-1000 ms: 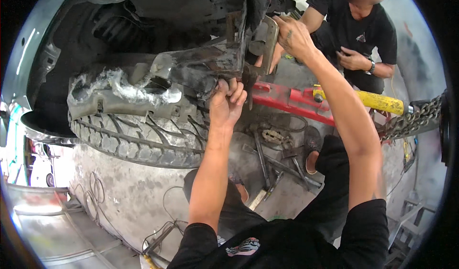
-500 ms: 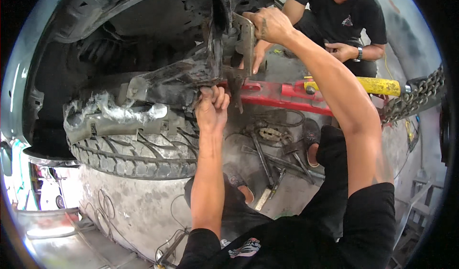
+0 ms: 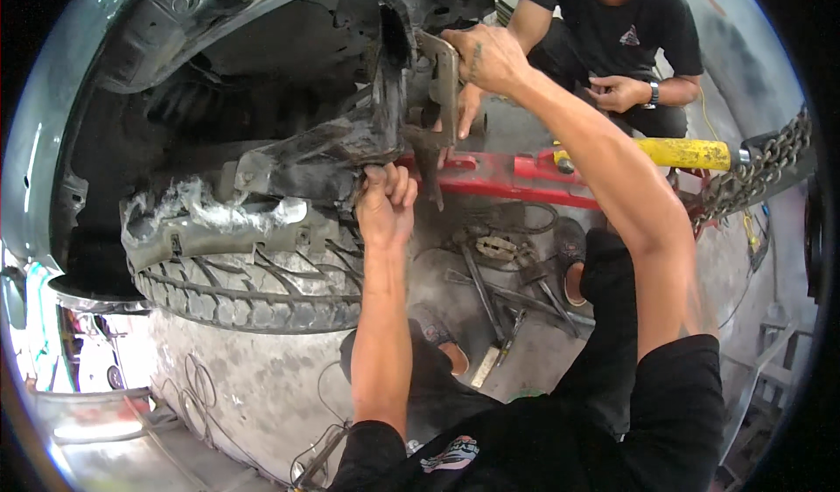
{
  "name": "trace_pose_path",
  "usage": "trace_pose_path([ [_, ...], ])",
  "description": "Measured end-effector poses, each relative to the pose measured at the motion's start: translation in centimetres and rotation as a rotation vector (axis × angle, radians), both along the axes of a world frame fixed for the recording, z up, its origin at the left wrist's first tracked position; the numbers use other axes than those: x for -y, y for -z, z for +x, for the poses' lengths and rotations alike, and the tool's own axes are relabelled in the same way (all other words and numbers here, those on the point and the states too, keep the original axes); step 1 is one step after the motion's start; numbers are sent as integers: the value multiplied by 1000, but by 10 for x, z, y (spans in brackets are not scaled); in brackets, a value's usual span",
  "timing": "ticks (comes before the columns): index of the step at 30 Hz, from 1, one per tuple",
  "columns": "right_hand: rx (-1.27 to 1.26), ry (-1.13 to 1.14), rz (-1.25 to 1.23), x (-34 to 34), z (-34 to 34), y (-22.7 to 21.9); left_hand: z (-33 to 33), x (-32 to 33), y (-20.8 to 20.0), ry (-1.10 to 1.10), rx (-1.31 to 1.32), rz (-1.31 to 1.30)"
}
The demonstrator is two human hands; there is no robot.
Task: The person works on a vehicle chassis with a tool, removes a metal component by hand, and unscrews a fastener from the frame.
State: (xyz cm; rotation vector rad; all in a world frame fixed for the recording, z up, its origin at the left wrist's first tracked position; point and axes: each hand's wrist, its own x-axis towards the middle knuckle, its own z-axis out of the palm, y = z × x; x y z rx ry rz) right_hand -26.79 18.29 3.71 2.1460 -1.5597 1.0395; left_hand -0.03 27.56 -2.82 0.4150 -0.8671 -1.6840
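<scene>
Both hands (image 3: pixel 387 205) on torn fender edge (image 3: pixel 350 146)

This is a car repair workshop: a damaged car with its wheel arch (image 3: pixel 219 46) torn open over a tyre (image 3: pixel 245 286), a red pulling frame (image 3: pixel 507 177) with a chain (image 3: pixel 752 173), and tools (image 3: pixel 499 273) scattered on the dusty concrete floor (image 3: pixel 254 387).

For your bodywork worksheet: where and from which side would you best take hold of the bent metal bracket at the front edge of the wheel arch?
Probably by its upper end, from the open right side, as the right hand does now. The bracket stands roughly upright and its top edge is clear, while its left side sits against torn panel metal, which the left hand grips lower down above the tyre.
</scene>
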Motion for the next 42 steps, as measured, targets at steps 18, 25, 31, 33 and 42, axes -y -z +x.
trace_pose_path([
  [18, -210, 21, 93, 2, -10, -5, 6, -4, 1, 49, -38, 14],
  [25, -157, 8, 100, -8, -2, -15, 2, -9, 1, 19, -92, 107],
  [31, -69, 3, 46, -8, 0, -6, -3, -10, -3, -7, -105, 138],
  [33, -93, 73, 123, -2, -5, 5, -3, -10, 1, -43, -97, 163],
  [42, -224, -69, -25, 32, -27, 21, -3, -8, 14, -61, -94, 177],
])
